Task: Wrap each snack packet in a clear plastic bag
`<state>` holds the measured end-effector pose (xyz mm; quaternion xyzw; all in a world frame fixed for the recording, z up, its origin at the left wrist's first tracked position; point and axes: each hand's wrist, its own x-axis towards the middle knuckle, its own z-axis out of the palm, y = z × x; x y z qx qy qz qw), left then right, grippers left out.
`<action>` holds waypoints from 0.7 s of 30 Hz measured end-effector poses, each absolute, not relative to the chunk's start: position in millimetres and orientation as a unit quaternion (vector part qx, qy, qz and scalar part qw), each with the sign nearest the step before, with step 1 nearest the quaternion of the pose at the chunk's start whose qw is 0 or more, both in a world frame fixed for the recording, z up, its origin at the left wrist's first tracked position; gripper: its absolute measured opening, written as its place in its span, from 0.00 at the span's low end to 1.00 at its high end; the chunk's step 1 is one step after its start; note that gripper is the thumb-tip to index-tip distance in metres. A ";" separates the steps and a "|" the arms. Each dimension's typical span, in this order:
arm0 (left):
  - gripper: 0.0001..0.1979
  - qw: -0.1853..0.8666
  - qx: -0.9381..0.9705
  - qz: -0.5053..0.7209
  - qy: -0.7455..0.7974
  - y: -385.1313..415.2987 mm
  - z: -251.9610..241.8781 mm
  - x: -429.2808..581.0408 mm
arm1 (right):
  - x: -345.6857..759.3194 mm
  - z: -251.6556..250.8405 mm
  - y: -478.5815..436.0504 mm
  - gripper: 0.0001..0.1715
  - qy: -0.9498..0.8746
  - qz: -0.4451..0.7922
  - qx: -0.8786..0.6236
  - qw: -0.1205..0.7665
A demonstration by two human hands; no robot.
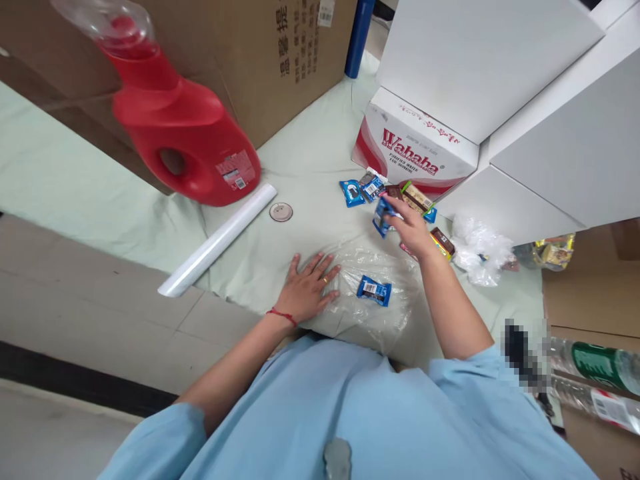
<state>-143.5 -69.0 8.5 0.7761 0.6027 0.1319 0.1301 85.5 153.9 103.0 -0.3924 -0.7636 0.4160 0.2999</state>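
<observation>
My left hand (309, 287) lies flat with spread fingers on the cloth-covered surface, at the left edge of a clear plastic bag (400, 300). On that bag rests a small blue snack packet (374, 291). My right hand (411, 230) grips another blue snack packet (383, 217) between thumb and fingers, just in front of a cluster of wrapped snacks. In the cluster are a light blue packet (352, 193), a dark blue packet (372, 187) and a green-edged packet (417, 199). A brown packet (443, 243) lies beside my right wrist; my hand partly hides the pile.
Behind the snacks stands a Wahaha water carton (415, 143) under white boxes (480, 60). A red detergent bottle (190, 140), a white roll (220, 240) and a round badge (281, 212) are at left. Crumpled plastic (480, 250) and clear bottles (595, 360) are at right.
</observation>
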 end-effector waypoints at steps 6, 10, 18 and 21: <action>0.31 0.145 0.774 0.122 0.604 -68.1 8.0 -144.5 | 156.3 78.8 60.2 0.25 -0.410 0.680 -0.474 0.380; 0.32 0.153 0.774 0.097 0.607 -71.4 7.0 -146.2 | 184.3 58.9 -0.8 0.32 -0.476 0.681 -0.495 0.254; 0.33 0.158 0.758 0.133 0.618 -92.8 2.9 -164.5 | 254.3 50.8 -53.9 0.24 -0.484 0.607 -0.562 0.286; 0.30 0.129 0.727 0.212 0.641 -99.6 13.9 -165.2 | 262.5 59.2 -44.1 0.26 -0.486 0.593 -0.554 0.326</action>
